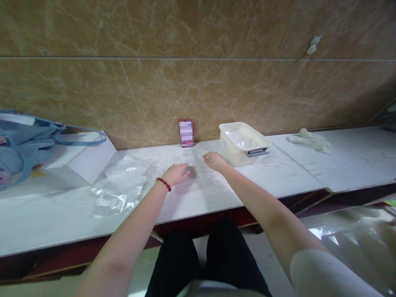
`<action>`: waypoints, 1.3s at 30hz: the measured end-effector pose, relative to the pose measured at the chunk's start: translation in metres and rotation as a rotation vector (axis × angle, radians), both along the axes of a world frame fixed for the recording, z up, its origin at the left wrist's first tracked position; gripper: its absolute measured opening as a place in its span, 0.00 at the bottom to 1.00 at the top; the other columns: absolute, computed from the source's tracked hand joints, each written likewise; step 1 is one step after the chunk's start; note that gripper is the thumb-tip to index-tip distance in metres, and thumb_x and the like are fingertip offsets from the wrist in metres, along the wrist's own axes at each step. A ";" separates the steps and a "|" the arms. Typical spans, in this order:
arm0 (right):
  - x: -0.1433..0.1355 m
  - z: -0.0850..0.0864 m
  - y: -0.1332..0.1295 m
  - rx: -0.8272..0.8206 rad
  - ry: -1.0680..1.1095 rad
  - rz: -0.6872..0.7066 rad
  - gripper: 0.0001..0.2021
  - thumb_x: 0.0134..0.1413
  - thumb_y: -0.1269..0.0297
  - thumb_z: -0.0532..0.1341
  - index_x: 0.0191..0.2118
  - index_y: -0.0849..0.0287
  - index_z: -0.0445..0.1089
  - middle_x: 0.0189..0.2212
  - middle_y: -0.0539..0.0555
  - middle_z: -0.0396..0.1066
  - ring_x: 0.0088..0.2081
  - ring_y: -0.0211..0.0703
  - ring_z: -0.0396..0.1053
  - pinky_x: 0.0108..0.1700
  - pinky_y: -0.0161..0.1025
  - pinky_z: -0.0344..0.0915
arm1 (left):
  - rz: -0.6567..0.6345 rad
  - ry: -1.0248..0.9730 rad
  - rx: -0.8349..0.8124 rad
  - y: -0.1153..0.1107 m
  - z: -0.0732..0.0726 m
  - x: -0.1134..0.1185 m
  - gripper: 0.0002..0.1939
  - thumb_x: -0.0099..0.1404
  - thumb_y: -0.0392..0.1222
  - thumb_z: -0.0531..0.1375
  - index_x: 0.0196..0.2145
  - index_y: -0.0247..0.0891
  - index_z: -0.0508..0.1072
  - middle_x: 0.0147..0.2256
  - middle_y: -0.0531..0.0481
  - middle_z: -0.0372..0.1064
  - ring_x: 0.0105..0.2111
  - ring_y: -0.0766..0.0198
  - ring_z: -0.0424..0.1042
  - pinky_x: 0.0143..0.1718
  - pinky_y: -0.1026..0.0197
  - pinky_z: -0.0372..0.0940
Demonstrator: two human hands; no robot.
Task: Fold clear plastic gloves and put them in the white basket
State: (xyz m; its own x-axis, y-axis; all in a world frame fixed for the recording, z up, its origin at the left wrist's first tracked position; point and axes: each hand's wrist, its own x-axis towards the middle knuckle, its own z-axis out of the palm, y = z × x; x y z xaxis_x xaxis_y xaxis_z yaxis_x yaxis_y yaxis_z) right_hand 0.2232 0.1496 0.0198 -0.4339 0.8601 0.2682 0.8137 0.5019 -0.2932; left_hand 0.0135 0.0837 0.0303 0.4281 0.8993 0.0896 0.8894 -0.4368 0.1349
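Over the white counter, my left hand (177,173), with a red bead bracelet at the wrist, reaches forward. Its fingers are stretched out, and nothing shows in them. A short way to the right, my right hand (215,161) has its thumb and fingers pinched together at the edge of a thin, clear plastic bag (198,155). The bag lies toward the wall, and its outline is faint against the counter. Beside my right hand stands a cream plastic bin (236,153) with a grey handle, holding clear plastic pieces. Left of my left hand lies a crumpled heap of clear plastic bags (125,181).
A phone (186,133) leans against the brown tiled wall (173,90). On the left are a white box (88,159) and a blue bag (31,140). A crumpled pale plastic piece (309,139) lies far right. The counter's front edge (198,216) runs before my legs.
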 end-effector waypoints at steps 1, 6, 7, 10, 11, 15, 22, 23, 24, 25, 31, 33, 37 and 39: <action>-0.006 0.000 0.006 0.006 -0.015 0.025 0.15 0.53 0.66 0.49 0.43 0.60 0.67 0.43 0.56 0.68 0.45 0.41 0.63 0.48 0.36 0.56 | 0.000 0.013 -0.014 0.005 -0.002 0.008 0.23 0.60 0.48 0.46 0.49 0.33 0.62 0.50 0.39 0.61 0.50 0.56 0.61 0.50 0.54 0.54; -0.034 -0.006 0.031 -0.021 -0.142 0.076 0.18 0.55 0.67 0.46 0.49 0.58 0.63 0.49 0.55 0.63 0.53 0.47 0.55 0.53 0.47 0.51 | 0.102 0.056 -0.072 0.022 -0.011 0.032 0.30 0.60 0.53 0.46 0.53 0.30 0.55 0.56 0.34 0.48 0.56 0.50 0.48 0.53 0.46 0.47; -0.037 -0.008 0.035 -0.031 -0.165 0.070 0.18 0.55 0.67 0.45 0.50 0.56 0.62 0.50 0.54 0.62 0.55 0.48 0.53 0.53 0.50 0.49 | 0.113 0.058 -0.086 0.024 -0.012 0.034 0.31 0.60 0.54 0.45 0.54 0.29 0.54 0.57 0.34 0.46 0.57 0.49 0.46 0.53 0.45 0.46; -0.039 -0.016 0.044 -0.048 -0.207 0.054 0.19 0.56 0.66 0.44 0.53 0.50 0.58 0.53 0.50 0.58 0.57 0.47 0.48 0.55 0.56 0.42 | 0.110 0.043 -0.100 0.028 -0.018 0.036 0.33 0.60 0.56 0.43 0.55 0.28 0.52 0.58 0.35 0.44 0.58 0.50 0.43 0.54 0.46 0.44; -0.039 -0.018 0.045 -0.048 -0.210 0.038 0.19 0.57 0.64 0.43 0.53 0.49 0.57 0.54 0.49 0.57 0.58 0.46 0.46 0.55 0.58 0.39 | 0.106 0.037 -0.100 0.029 -0.020 0.035 0.34 0.60 0.57 0.42 0.56 0.28 0.51 0.58 0.35 0.43 0.58 0.50 0.42 0.54 0.46 0.43; -0.036 -0.022 0.043 -0.058 -0.213 -0.063 0.20 0.58 0.57 0.40 0.54 0.46 0.54 0.56 0.47 0.52 0.59 0.49 0.41 0.52 0.66 0.31 | 0.080 0.040 -0.114 0.030 -0.027 0.026 0.37 0.59 0.59 0.41 0.57 0.27 0.48 0.59 0.36 0.40 0.58 0.51 0.40 0.55 0.46 0.42; -0.049 -0.018 0.040 0.009 -0.193 0.001 0.21 0.58 0.58 0.39 0.55 0.48 0.52 0.56 0.48 0.51 0.59 0.50 0.39 0.52 0.67 0.27 | 0.101 0.077 -0.164 0.020 -0.020 0.021 0.35 0.59 0.58 0.44 0.56 0.27 0.51 0.58 0.36 0.42 0.58 0.51 0.42 0.55 0.46 0.42; -0.052 -0.018 0.041 0.012 -0.201 0.043 0.20 0.58 0.58 0.39 0.55 0.48 0.53 0.56 0.47 0.52 0.59 0.49 0.39 0.52 0.67 0.25 | 0.103 0.080 -0.177 0.018 -0.019 0.022 0.35 0.59 0.57 0.44 0.56 0.27 0.51 0.58 0.35 0.43 0.58 0.51 0.42 0.55 0.46 0.42; -0.056 -0.019 0.042 0.011 -0.209 0.078 0.20 0.58 0.58 0.39 0.54 0.48 0.54 0.56 0.47 0.53 0.59 0.49 0.38 0.52 0.67 0.24 | 0.105 0.081 -0.186 0.016 -0.018 0.023 0.36 0.59 0.57 0.44 0.56 0.26 0.51 0.58 0.35 0.44 0.58 0.50 0.43 0.55 0.46 0.42; -0.059 -0.019 0.042 0.007 -0.216 0.101 0.20 0.58 0.58 0.40 0.54 0.48 0.55 0.55 0.47 0.54 0.59 0.49 0.39 0.51 0.67 0.22 | 0.107 0.080 -0.192 0.015 -0.017 0.023 0.36 0.59 0.57 0.45 0.56 0.26 0.52 0.58 0.35 0.44 0.58 0.50 0.43 0.55 0.46 0.42; -0.069 -0.017 0.048 -0.035 -0.202 0.089 0.19 0.56 0.59 0.44 0.53 0.49 0.57 0.55 0.48 0.55 0.58 0.51 0.41 0.52 0.67 0.27 | 0.100 0.088 -0.221 0.012 -0.017 0.020 0.35 0.58 0.55 0.48 0.55 0.25 0.52 0.58 0.35 0.44 0.58 0.50 0.43 0.55 0.47 0.43; -0.060 -0.012 0.052 -0.031 -0.160 0.024 0.20 0.54 0.60 0.47 0.53 0.50 0.57 0.54 0.50 0.56 0.57 0.50 0.46 0.54 0.62 0.37 | 0.096 0.080 -0.213 0.014 -0.018 0.018 0.36 0.58 0.56 0.48 0.55 0.25 0.52 0.58 0.35 0.44 0.57 0.50 0.44 0.55 0.48 0.44; -0.022 -0.004 0.058 -0.050 -0.127 -0.236 0.18 0.53 0.62 0.48 0.49 0.58 0.63 0.47 0.57 0.64 0.49 0.46 0.59 0.50 0.43 0.53 | 0.103 0.060 -0.174 0.016 -0.021 0.016 0.35 0.58 0.57 0.47 0.55 0.27 0.53 0.57 0.35 0.45 0.57 0.50 0.44 0.54 0.48 0.45; -0.004 -0.004 0.059 -0.077 -0.179 -0.288 0.18 0.53 0.60 0.49 0.46 0.62 0.65 0.44 0.60 0.66 0.46 0.47 0.61 0.48 0.41 0.54 | 0.091 0.059 -0.153 0.016 -0.021 0.017 0.34 0.59 0.57 0.46 0.55 0.29 0.53 0.57 0.36 0.46 0.57 0.50 0.45 0.54 0.47 0.45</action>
State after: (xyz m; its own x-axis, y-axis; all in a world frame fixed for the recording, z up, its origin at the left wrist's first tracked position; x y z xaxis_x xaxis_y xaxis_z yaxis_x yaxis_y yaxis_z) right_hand 0.2196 0.2084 0.0157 -0.2048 0.9688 0.1394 0.9607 0.2263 -0.1610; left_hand 0.0302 0.0999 0.0089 0.3449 0.9357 -0.0741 0.9326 -0.3327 0.1397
